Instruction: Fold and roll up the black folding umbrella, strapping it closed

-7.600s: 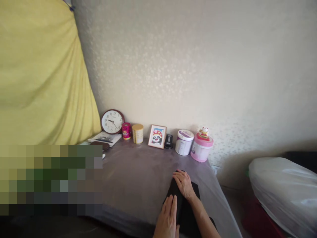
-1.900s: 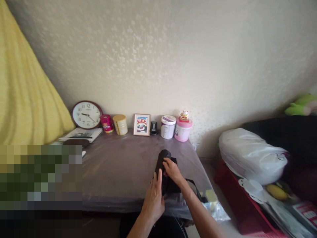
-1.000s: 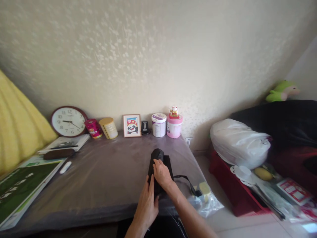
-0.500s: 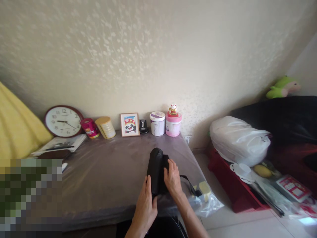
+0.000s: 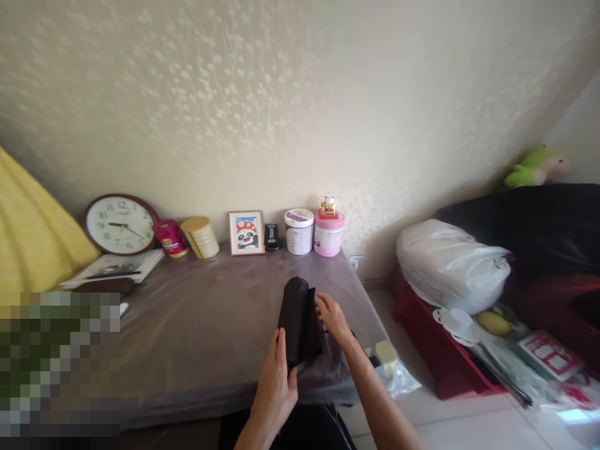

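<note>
A black rolled-up fabric bundle (image 5: 294, 319) with a loose flap (image 5: 311, 334) along its right side stands tilted near the table's front edge. My left hand (image 5: 276, 381) grips its lower left side, thumb at the near end and fingers along the side. Just right of the flap is my right hand (image 5: 332, 315), its fingers curled in; what they pinch, if anything, is hidden. Part of a black strap (image 5: 374, 361) shows beyond my right forearm.
Along the wall stand a clock (image 5: 120, 225), a magenta can (image 5: 170, 239), a yellow-lidded can (image 5: 201, 237), a picture frame (image 5: 247, 233) and two tubs (image 5: 299, 232), one topped by a cat figurine (image 5: 329, 205). A red box (image 5: 434, 350) with a white bag (image 5: 452, 265) is right of the table (image 5: 201, 331).
My right hand has come off the bundle's flap and shifted slightly right, its fingers now curled. The flap stands out more from the roll. My left hand keeps its grip.
</note>
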Demonstrator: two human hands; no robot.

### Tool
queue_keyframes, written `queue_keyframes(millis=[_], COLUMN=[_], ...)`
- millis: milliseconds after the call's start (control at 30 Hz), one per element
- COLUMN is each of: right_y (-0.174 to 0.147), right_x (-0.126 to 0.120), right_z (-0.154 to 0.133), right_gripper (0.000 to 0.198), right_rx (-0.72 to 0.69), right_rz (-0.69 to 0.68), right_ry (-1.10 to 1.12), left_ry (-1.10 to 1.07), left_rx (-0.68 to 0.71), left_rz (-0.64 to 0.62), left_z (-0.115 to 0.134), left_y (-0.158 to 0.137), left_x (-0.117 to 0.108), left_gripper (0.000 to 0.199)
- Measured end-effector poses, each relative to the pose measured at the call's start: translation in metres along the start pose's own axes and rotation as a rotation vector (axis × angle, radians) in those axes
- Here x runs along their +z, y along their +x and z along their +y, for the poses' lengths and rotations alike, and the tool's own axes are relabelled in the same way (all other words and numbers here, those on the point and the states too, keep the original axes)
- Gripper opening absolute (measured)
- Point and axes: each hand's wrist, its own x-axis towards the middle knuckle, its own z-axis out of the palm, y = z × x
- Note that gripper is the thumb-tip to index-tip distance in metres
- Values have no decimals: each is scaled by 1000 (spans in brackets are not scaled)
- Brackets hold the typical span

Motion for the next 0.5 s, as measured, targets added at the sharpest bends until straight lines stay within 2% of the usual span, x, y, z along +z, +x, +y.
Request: queue_keyframes(millis=[100, 500], right_y=[3, 16], right_x=[-2, 5], right_z=[1, 0], right_gripper=[35, 39], right_rx=[44, 39], right_rz=[-29, -169], right_ry=[6, -52], left_ry=[-18, -120], left_rx=[-5, -41], left_rz=[-4, 16], left_z=[-1, -5], left_y=[0, 1], left_x=[0, 1], left_gripper=[68, 68])
